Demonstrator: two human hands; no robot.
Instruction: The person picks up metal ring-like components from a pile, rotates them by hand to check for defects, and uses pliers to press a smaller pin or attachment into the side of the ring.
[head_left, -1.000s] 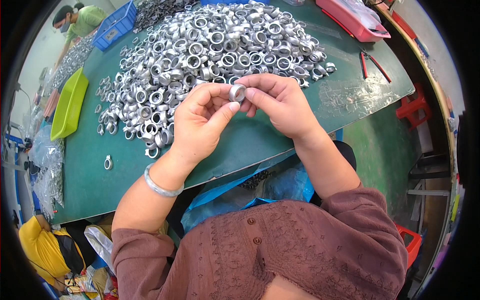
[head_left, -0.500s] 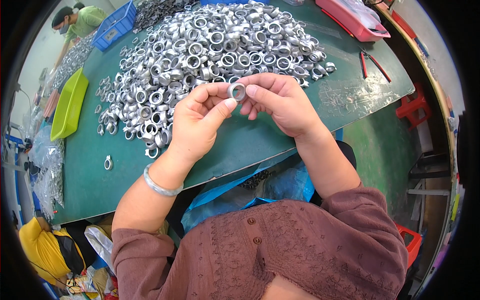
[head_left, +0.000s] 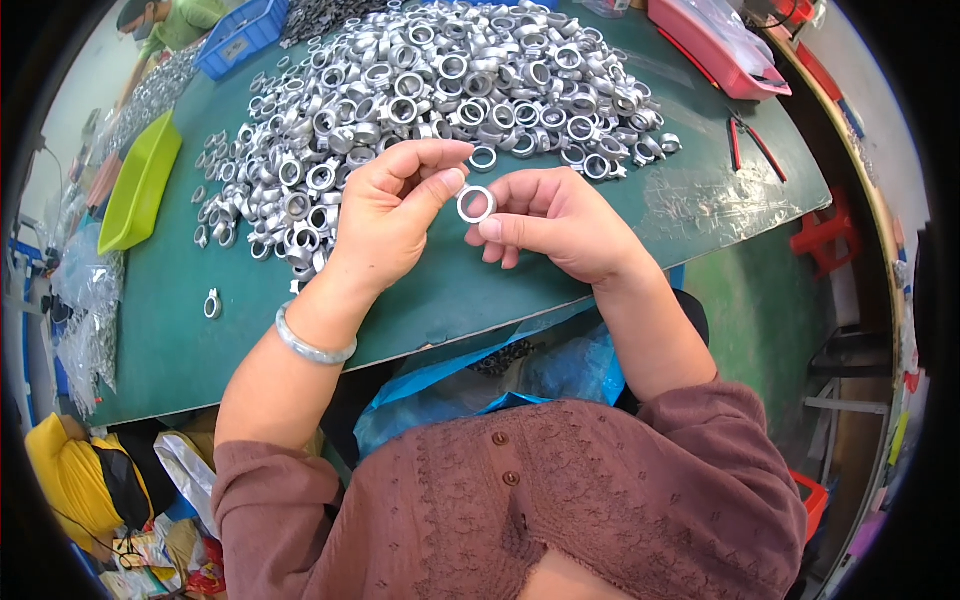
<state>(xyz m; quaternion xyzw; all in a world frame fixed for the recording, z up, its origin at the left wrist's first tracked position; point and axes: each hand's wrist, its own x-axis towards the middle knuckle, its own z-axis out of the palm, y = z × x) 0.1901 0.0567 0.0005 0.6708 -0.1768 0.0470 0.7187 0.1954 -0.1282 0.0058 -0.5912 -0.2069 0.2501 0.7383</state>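
My right hand [head_left: 560, 228] pinches a silver-grey metal ring [head_left: 463, 210] between thumb and fingers, just above the near side of the table. The ring's round opening faces up towards me. Close by on the left, my left hand [head_left: 393, 212] has its thumb tip at the ring's upper edge. Its index finger is stretched out apart from the thumb, with nothing between them, and the other fingers are curled. Just beyond both hands spreads a large heap of similar metal rings [head_left: 400, 110], many with small lugs.
One loose ring [head_left: 212, 305] lies on the green table [head_left: 290, 340] at left. A lime tray [head_left: 145, 185], blue crate [head_left: 240, 40], pink tray [head_left: 715, 50] and red-handled pliers [head_left: 757, 148] stand or lie around. A blue plastic bag [head_left: 480, 385] is at my lap. A co-worker [head_left: 185, 25] is far left.
The ring has turned from tilted to facing up at me and moved slightly nearer. My left finger and thumb have spread apart, while my right hand keeps its pinch.
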